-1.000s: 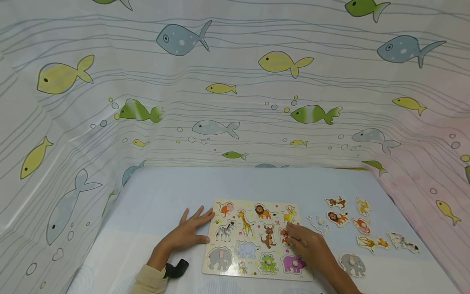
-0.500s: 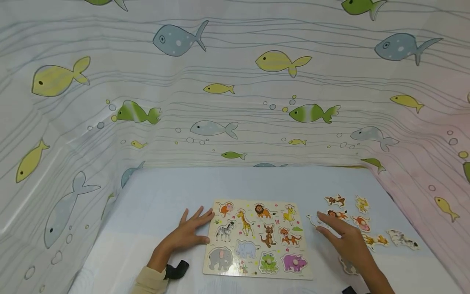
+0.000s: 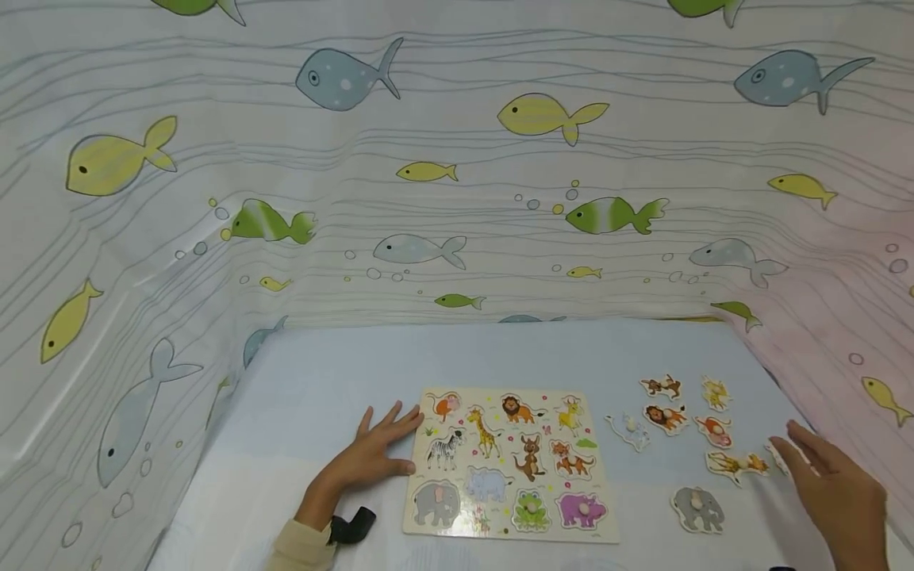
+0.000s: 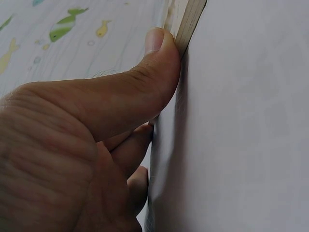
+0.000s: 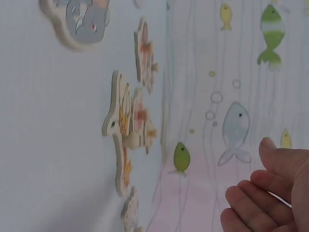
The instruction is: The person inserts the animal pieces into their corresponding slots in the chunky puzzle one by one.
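Note:
A wooden animal puzzle board (image 3: 493, 525) lies flat on the table. My left hand (image 3: 371, 452) rests at its left edge, fingers spread. In the left wrist view the thumb (image 4: 157, 48) touches the board's side (image 4: 190, 21). Frog (image 3: 531, 510), purple hippo (image 3: 581, 510) and orange tiger-like (image 3: 574, 460) pieces sit in their recesses. At the far right my right hand (image 3: 835, 484) hovers over the zebra piece (image 3: 778, 458), hiding most of it. In the right wrist view the right hand (image 5: 270, 193) has loosely bent fingers, nothing between them, apart from the pieces.
Loose knobbed pieces lie right of the board: elephant (image 3: 698, 510), giraffe (image 3: 735, 464), lion (image 3: 666, 419), monkey (image 3: 714, 432), kangaroo (image 3: 662, 386), a yellow animal (image 3: 715, 393) and a pale blue one (image 3: 628, 431). A fish-patterned curtain (image 3: 485, 206) surrounds the table.
My right hand has left the tiger-like piece in the board, passed over the pale blue piece and moved right to the zebra piece. The left hand stays at the board's edge.

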Demonstrator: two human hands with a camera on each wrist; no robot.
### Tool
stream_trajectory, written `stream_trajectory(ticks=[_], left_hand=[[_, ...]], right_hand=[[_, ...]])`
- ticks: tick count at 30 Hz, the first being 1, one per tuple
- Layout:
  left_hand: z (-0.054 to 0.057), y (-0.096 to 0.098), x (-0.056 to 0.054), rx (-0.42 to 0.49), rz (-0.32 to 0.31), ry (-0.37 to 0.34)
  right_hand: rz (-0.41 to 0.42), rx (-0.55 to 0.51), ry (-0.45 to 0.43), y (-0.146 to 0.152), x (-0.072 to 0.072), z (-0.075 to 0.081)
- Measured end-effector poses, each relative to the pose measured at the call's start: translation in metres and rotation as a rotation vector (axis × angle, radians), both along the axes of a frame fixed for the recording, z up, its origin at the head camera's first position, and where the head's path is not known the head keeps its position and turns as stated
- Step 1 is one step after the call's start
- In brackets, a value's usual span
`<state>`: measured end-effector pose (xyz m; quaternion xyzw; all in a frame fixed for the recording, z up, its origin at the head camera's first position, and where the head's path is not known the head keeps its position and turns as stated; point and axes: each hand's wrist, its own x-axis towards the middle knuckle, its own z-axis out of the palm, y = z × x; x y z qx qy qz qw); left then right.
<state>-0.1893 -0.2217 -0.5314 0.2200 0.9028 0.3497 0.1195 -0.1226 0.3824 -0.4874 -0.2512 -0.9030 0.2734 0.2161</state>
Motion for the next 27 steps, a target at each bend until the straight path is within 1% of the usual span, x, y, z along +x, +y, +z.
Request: stream_trajectory(ticks=[1, 2, 4, 8, 10, 13, 15, 17, 20, 22, 24, 26, 27], left_hand=[[-0.001, 0.0, 0.0, -0.008, 0.004, -0.004], [-0.001, 0.0, -0.001, -0.016, 0.006, -0.007], [-0.003, 0.0, -0.002, -0.025, 0.005, -0.007], [-0.005, -0.001, -0.005, -0.03, -0.004, 0.002], [-0.005, -0.002, -0.006, -0.033, -0.005, 0.004], [-0.006, -0.002, -0.006, -0.038, -0.006, 0.004], [-0.007, -0.002, -0.006, -0.041, -0.002, 0.004], [-0.007, -0.002, -0.006, -0.04, 0.004, -0.001], [-0.008, -0.001, -0.005, -0.037, 0.018, -0.01], [-0.009, -0.001, -0.005, -0.034, 0.023, -0.015], [-0.009, -0.001, -0.005, -0.031, 0.025, -0.017], [-0.01, -0.001, -0.006, -0.03, 0.018, -0.014], [-0.01, -0.001, -0.006, -0.029, 0.014, -0.013]], right_hand=[[-0.069, -0.054, -0.06, 0.007, 0.001, -0.001], [-0.125, -0.096, -0.098, 0.013, 0.002, -0.002], [-0.207, -0.158, -0.133, 0.023, 0.003, -0.006], [-0.317, -0.256, -0.108, 0.032, 0.001, -0.015], [-0.375, -0.319, -0.078, 0.033, -0.002, -0.02], [-0.441, -0.431, -0.004, 0.033, -0.009, -0.026], [-0.469, -0.469, 0.042, 0.034, -0.013, -0.031], [-0.474, -0.49, 0.075, 0.035, -0.015, -0.036], [-0.465, -0.46, 0.112, 0.038, -0.017, -0.042], [-0.447, -0.431, 0.122, 0.04, -0.018, -0.046], [-0.426, -0.393, 0.105, 0.042, -0.018, -0.05], [-0.419, -0.382, 0.059, 0.043, -0.017, -0.053], [-0.414, -0.354, 0.033, 0.044, -0.015, -0.055]])
